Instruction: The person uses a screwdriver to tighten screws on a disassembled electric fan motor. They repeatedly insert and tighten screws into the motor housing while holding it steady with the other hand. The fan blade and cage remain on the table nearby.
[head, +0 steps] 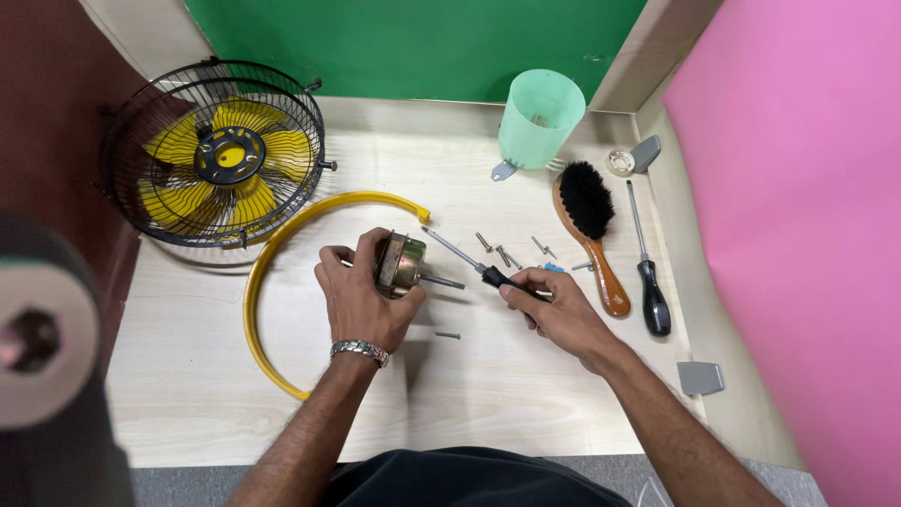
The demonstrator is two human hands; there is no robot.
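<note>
At frame centre, the left hand has its grip clamped around a metal fan motor just above the surface. The right hand grips a screwdriver, tip angled toward the motor.

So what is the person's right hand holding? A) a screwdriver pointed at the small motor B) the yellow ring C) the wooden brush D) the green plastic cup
A: the right hand grips a black-handled screwdriver whose tip points toward the small metal motor held in the left hand.
</note>
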